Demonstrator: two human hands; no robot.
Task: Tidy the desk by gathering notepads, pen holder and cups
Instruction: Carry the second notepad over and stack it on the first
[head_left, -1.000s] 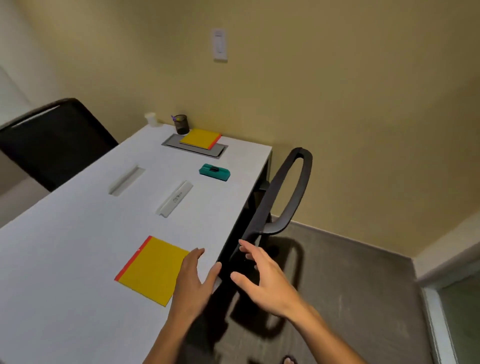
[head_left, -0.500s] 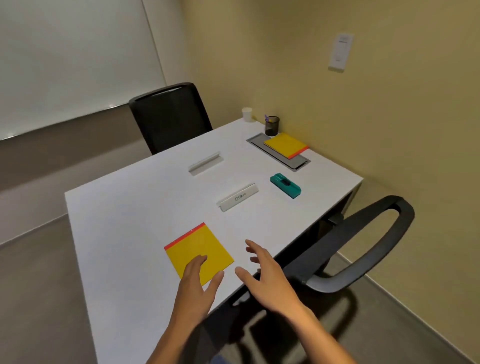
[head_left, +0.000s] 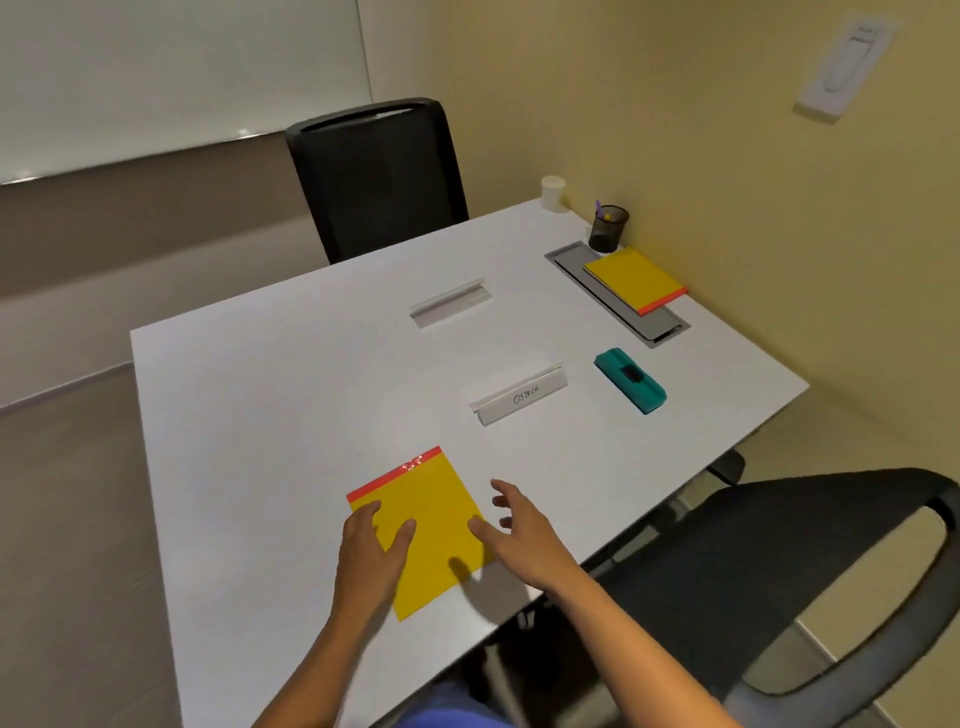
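A yellow notepad (head_left: 431, 519) with a red top strip lies flat near the front of the white desk (head_left: 270, 415). My left hand (head_left: 371, 556) hovers over its left edge, fingers spread. My right hand (head_left: 524, 535) is open over its right edge, holding nothing. A second yellow notepad (head_left: 634, 278) rests on a grey cable tray (head_left: 649, 327) at the far right. Behind that stands a black mesh pen holder (head_left: 608, 228) with a purple pen. A small white cup (head_left: 552, 193) sits at the desk's far corner.
A teal eraser (head_left: 630, 380) and a white name card (head_left: 522, 397) lie mid-desk, with a second name card (head_left: 451, 303) further back. A black chair (head_left: 376, 176) stands behind the desk. Another chair (head_left: 779, 561) is at the right, close to my right arm.
The view has swung left and closer to the desk. Both hands have moved forward from the desk's edge to either side of the near notepad.
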